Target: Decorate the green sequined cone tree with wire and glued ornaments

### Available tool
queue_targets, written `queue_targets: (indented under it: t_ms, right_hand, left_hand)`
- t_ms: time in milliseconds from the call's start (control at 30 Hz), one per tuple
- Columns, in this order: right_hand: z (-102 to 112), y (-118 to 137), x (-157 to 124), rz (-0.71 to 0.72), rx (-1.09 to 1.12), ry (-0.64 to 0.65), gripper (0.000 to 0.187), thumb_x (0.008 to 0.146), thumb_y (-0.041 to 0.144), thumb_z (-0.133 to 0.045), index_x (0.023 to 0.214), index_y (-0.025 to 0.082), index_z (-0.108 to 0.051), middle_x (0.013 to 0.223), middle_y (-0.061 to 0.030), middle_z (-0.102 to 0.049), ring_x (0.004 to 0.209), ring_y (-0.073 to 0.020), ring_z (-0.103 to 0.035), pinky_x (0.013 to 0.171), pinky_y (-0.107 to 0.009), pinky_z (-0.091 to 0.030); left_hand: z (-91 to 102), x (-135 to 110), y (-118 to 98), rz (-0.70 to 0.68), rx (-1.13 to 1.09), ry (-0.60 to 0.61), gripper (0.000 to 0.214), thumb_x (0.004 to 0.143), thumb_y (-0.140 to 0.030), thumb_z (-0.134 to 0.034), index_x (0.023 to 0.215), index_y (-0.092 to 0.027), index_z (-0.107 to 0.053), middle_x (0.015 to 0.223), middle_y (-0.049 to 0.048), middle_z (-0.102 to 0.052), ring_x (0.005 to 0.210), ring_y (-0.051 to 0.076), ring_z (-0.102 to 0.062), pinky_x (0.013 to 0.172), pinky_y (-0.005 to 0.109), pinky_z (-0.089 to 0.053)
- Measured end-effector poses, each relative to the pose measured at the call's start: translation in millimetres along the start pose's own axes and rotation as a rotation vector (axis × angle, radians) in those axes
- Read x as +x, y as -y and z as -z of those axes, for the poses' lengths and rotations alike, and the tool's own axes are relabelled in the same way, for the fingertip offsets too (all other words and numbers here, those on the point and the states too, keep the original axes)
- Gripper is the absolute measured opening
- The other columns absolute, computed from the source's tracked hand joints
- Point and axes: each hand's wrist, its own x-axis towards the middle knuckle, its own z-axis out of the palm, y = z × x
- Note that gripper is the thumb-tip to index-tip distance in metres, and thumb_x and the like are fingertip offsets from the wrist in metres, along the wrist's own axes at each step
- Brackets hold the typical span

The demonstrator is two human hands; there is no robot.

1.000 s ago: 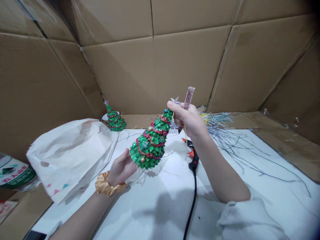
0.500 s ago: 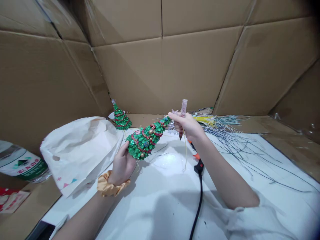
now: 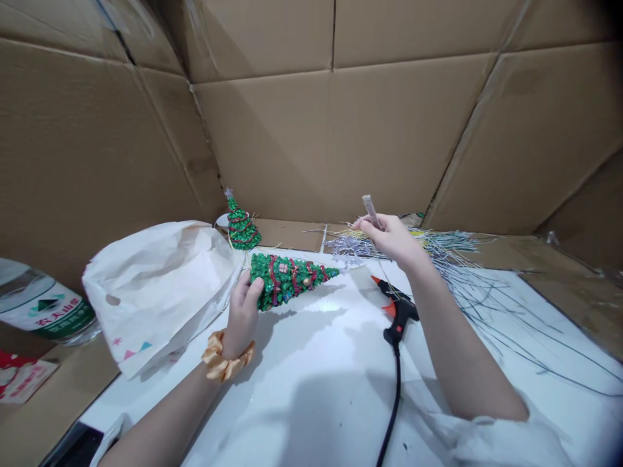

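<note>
My left hand (image 3: 246, 311) grips a small green Christmas tree (image 3: 292, 279) by its base, its fingers partly hidden behind it. The tree is tilted on its side over the white tabletop, with red garlands, small ornaments and a pale star (image 3: 346, 262) at its tip, which points right. Up and to the right of that star, my right hand (image 3: 389, 240) is closed around a pale, pinkish stick-like tool (image 3: 370, 209); the tool's lower end is hidden by the hand. A black glue gun (image 3: 400, 314) with orange nozzle and trigger lies below my right hand.
Another small Christmas tree (image 3: 242, 227) stands at the back left, behind a crumpled white bag (image 3: 160, 292). A large water bottle (image 3: 46, 308) lies at far left. Thin wires (image 3: 467, 279) spread over the right side. Cardboard walls (image 3: 316, 143) enclose the table; a black cord (image 3: 393, 402) runs toward me.
My right hand has left the tree's tip and moved up and right with the tool. The tree has tilted down toward level, its tip now free. The glue gun is more exposed.
</note>
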Motion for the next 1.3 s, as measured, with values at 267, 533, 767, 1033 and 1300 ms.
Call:
queue_targets:
  t_ms: [267,533,767,1033,1300]
  right_hand:
    - [7.9,27.1,-17.3,-0.037,0.422,-0.018,0.017,0.080,0.034,-0.055,0.080,0.017,-0.061,0.050,0.0070,-0.033,0.041,-0.0053,-0.022,0.040,-0.024,-0.012]
    - [33.6,15.0,-9.0,-0.036,0.413,-0.201,0.029,0.077,0.045,-0.059,0.079,0.016,-0.061,0.069,-0.0005,-0.052,0.044,-0.0052,-0.027,0.039,-0.024,-0.016]
    - [79.0,-17.2,-5.0,-0.048,-0.136,-0.260,0.059,0.091,0.055,-0.018,0.090,0.014,-0.060,0.094,-0.0084,-0.062,0.072,-0.0129,-0.053,0.061,-0.024,-0.039]
    - [73.1,-75.2,13.8,-0.468,-0.674,0.158,0.021,0.084,0.029,-0.055,0.082,0.010,-0.062,0.080,-0.0054,-0.063,0.072,-0.0149,-0.058,0.063,-0.027,-0.045]
    - [66.5,-74.6,13.8,-0.450,-0.791,-0.027,0.020,0.084,0.021,-0.052,0.091,0.007,-0.065,0.094,-0.0167,-0.066,0.088,-0.0234,-0.062,0.076,-0.033,-0.047]
  left_hand:
    - [-4.3,-3.6,7.0,-0.072,0.003,-0.061,0.026,0.083,-0.035,-0.049,0.102,-0.021,-0.059,0.100,0.0037,-0.064,0.098,0.021,-0.057,0.085,0.027,-0.043]
    - [1.3,1.9,8.4,-0.052,0.127,-0.122,0.028,0.084,-0.038,-0.046,0.102,-0.020,-0.058,0.099,0.0035,-0.062,0.098,0.020,-0.055,0.087,0.027,-0.041]
    - [5.6,4.5,14.1,-0.053,0.416,-0.183,0.033,0.083,-0.043,-0.041,0.096,-0.017,-0.056,0.092,0.0048,-0.061,0.088,0.022,-0.054,0.082,0.031,-0.040]
    - [-1.7,1.3,12.1,-0.105,0.375,-0.111,0.029,0.080,-0.043,-0.043,0.085,-0.018,-0.056,0.078,0.0012,-0.060,0.077,0.020,-0.054,0.074,0.030,-0.043]
    - [-3.8,-1.9,11.8,-0.002,0.295,-0.080,0.031,0.081,-0.044,-0.044,0.088,-0.018,-0.058,0.089,0.0058,-0.062,0.088,0.024,-0.055,0.083,0.035,-0.043]
